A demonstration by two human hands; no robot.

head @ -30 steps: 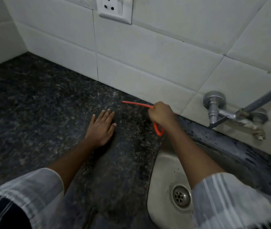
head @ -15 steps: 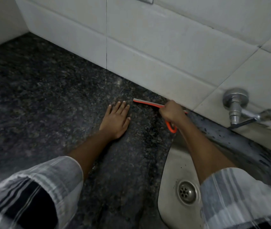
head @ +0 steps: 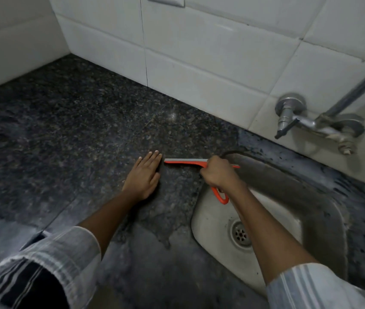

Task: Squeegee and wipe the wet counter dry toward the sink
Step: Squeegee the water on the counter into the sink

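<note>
Two bare hands, both low over the dark speckled granite counter (head: 70, 139). Right hand (head: 218, 175) clenched in a fist round the handle of the orange plastic squeegee (head: 186, 162), knuckles up, at the near-left corner of the sink. Orange loop at the handle's end poked out below the fist, over the basin. Grey-edged blade ran level from the fist leftward across the stone, its tip just beside the left fingertips; a short orange stub showed past the fist on the sink side. Left hand (head: 144, 178) lay flat and spread, palm down, pressed on the counter with nothing in it, fingers pointed toward the wall. Pale striped sleeves (head: 65, 253) rolled back above both forearms. Wet sheen pooled in an irregular patch on the stone between the left forearm and the worn steel sink (head: 324, 210), ragged at its near edge. Round drain (head: 241, 234) sat in the pale basin floor beside the right forearm. Dark spotted strip of counter ran behind the sink under the white wall tiles (head: 210, 70). Chrome wall tap (head: 290, 112) stood out from the tiles above the sink's far side, well apart from both hands.
</note>
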